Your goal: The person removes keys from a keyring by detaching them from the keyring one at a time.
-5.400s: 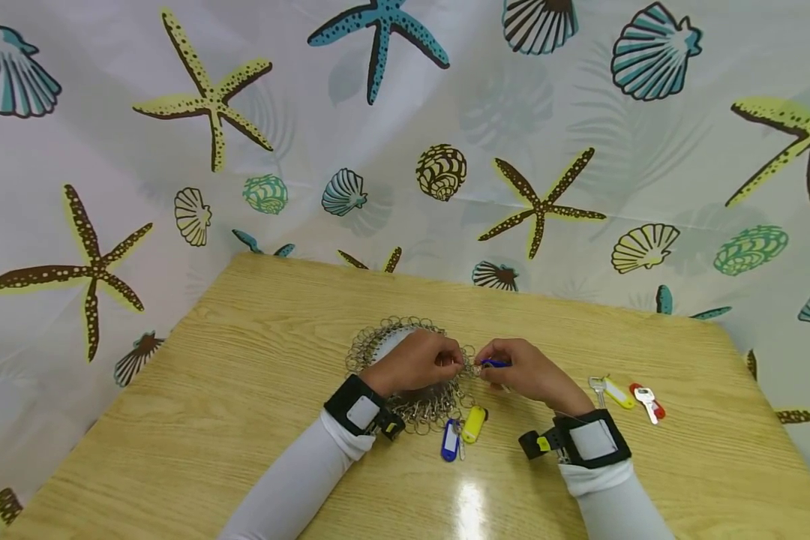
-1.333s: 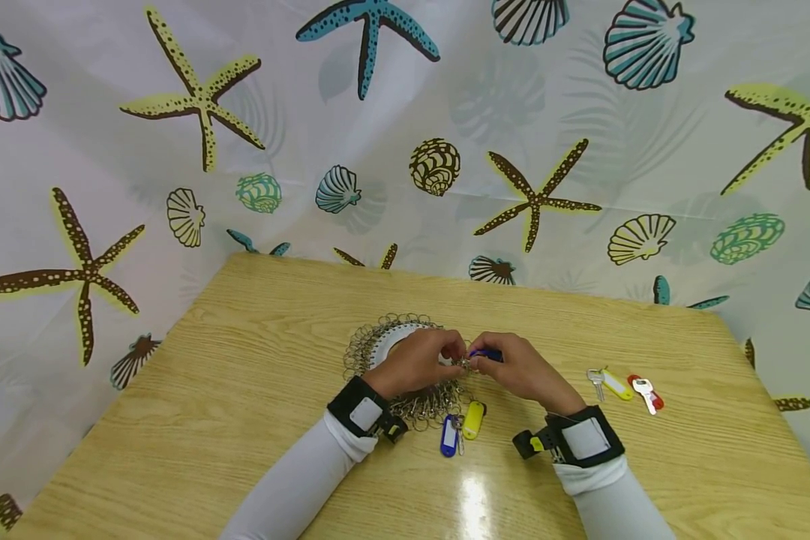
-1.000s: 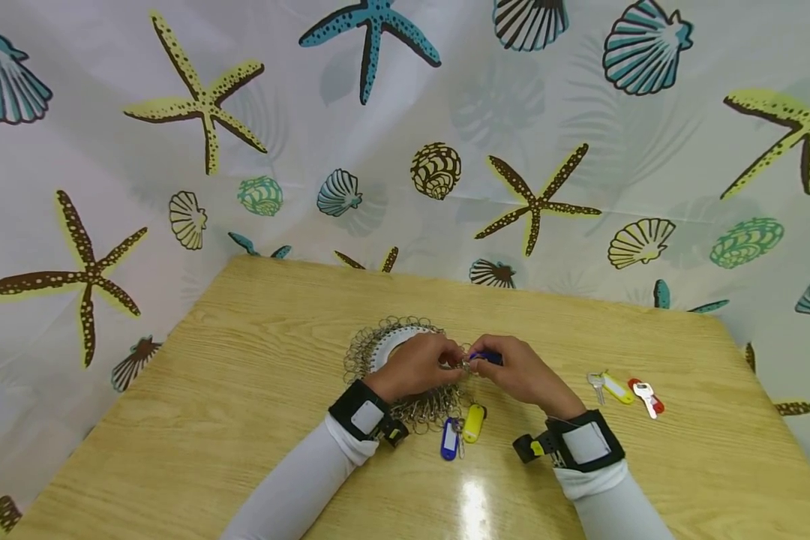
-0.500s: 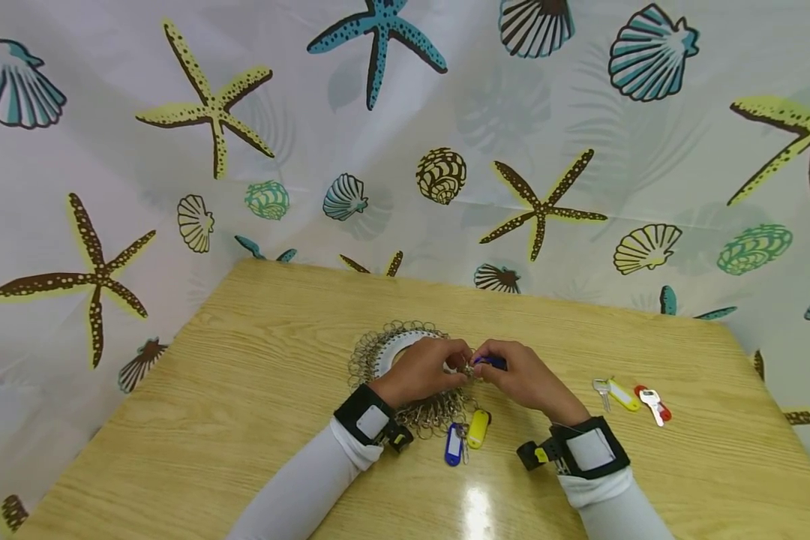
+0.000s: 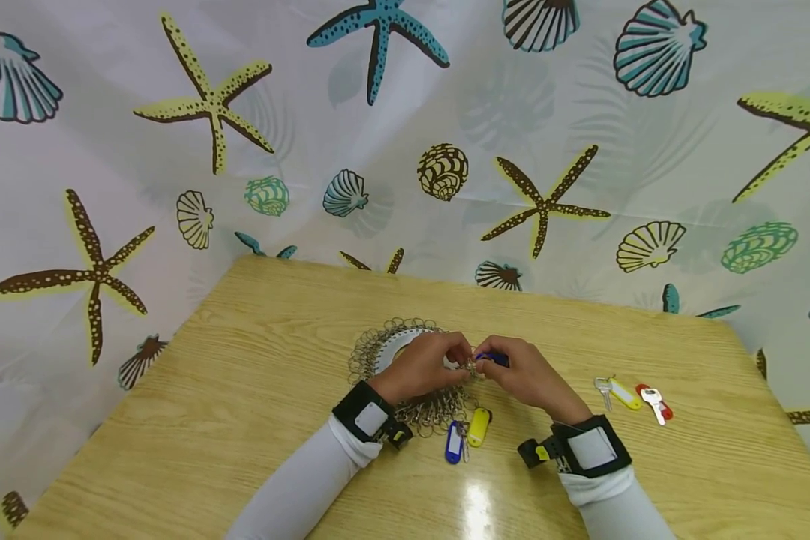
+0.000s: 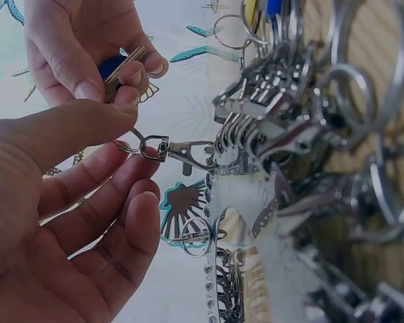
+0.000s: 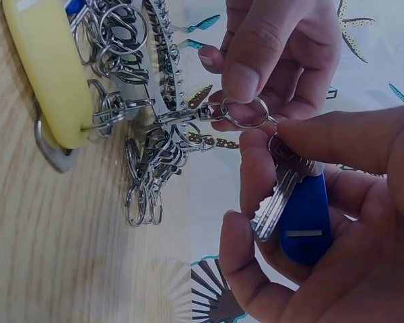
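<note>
On the wood-grain table (image 5: 277, 315) I see a clasp-fringed white ring (image 5: 388, 349), a blue tag (image 5: 454, 444), a yellow tag (image 5: 478, 427), a yellow-tagged key (image 5: 604, 387) and a red-tagged key (image 5: 652, 400).

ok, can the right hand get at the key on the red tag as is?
Probably not yet: the right hand holds another key and a blue tag. Way looks free, though: nothing covers the key on the red tag.

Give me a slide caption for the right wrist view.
Left hand pinches a metal ring; right hand holds a key and blue tag.
</note>
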Motion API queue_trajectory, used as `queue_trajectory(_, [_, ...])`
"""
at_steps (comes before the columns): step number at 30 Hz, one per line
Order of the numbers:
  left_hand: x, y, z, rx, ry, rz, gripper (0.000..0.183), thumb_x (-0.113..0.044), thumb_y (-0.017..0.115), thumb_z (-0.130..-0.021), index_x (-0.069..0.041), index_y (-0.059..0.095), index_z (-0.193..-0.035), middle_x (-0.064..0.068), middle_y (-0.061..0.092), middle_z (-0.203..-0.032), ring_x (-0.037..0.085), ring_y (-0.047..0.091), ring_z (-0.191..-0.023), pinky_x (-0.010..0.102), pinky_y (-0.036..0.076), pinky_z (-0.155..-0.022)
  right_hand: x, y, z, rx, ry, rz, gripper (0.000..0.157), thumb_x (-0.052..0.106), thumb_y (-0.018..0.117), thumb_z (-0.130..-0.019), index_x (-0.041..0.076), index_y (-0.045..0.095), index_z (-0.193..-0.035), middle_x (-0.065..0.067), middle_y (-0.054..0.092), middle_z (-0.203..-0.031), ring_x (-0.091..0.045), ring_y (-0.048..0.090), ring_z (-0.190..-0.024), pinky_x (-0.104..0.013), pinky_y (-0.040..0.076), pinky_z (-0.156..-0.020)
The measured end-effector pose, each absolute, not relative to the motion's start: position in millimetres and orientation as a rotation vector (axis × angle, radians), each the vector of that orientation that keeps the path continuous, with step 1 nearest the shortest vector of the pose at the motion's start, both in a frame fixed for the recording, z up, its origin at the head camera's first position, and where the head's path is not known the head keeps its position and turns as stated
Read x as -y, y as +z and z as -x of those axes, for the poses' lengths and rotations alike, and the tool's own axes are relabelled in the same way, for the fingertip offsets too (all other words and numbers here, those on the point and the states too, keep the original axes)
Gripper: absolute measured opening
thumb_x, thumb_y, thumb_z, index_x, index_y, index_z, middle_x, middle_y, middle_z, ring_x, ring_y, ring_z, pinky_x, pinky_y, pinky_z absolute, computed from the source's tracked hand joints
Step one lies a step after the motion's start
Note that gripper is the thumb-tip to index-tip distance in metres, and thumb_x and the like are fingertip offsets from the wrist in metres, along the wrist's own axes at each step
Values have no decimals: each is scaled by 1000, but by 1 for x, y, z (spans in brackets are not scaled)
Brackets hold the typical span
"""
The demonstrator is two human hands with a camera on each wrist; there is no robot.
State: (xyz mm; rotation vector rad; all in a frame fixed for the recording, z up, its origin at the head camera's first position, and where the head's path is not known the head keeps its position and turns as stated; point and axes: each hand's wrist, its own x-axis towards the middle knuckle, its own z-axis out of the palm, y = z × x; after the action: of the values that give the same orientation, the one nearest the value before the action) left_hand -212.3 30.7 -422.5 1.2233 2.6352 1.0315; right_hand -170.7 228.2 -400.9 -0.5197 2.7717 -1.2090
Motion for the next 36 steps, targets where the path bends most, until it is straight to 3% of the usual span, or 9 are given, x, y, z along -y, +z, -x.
queue_trajectory(27, [-32, -427, 211, -2575, 1066, -1228, 24, -11, 73, -85, -9, 60, -106, 2, 65, -97, 15, 63, -89, 24, 51, -76, -229, -402, 170, -2789, -1184, 464, 9, 11, 62, -94, 5, 68, -96, -7, 65, -91, -21, 54, -75, -31, 44, -63])
queue_trajectory(36, [-34, -427, 212, -2617, 1062, -1237, 25, -19, 73, -86, -13, 59, -106, 1, 66, -99, 14, 63, -91, 23, 52, -78, -227, -401, 171, -2807, -1178, 459, 11, 11, 61, -94, 6, 69, -99, -7, 66, -96, -19, 57, -78, -32, 46, -67])
